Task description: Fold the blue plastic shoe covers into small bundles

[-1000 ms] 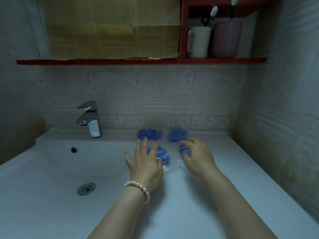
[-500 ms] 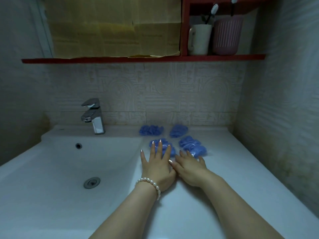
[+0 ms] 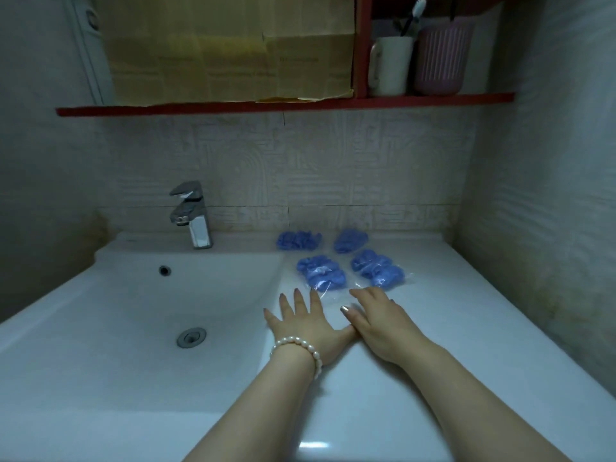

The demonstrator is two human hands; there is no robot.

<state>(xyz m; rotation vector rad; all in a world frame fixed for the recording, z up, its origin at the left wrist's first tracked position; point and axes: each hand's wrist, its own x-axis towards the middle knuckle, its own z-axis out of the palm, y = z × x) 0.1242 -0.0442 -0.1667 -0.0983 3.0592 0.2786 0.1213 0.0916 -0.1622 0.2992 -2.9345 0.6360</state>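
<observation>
Several blue shoe-cover bundles lie on the white counter right of the basin. Two loose bundles sit at the back: one at the left [image 3: 299,240] and one at the right [image 3: 350,240]. In front of them lie two clear plastic packets of blue covers, a left packet [image 3: 321,274] and a right packet [image 3: 377,269]. My left hand [image 3: 306,325], with a pearl bracelet, rests flat on the counter just short of the left packet. Beside it, my right hand [image 3: 378,320] lies flat with its fingertips at the packets' near clear edge. Neither hand holds anything.
The sink basin [image 3: 133,315] with its drain [image 3: 191,337] lies to the left, and a chrome faucet [image 3: 193,215] stands at the back. A red shelf [image 3: 283,105] above carries a white mug [image 3: 390,66] and a pink cup [image 3: 440,58]. A wall closes the right side.
Both hands have drawn back toward me off the packets, uncovering them, and now lie flat on the counter. The camera has tilted slightly.
</observation>
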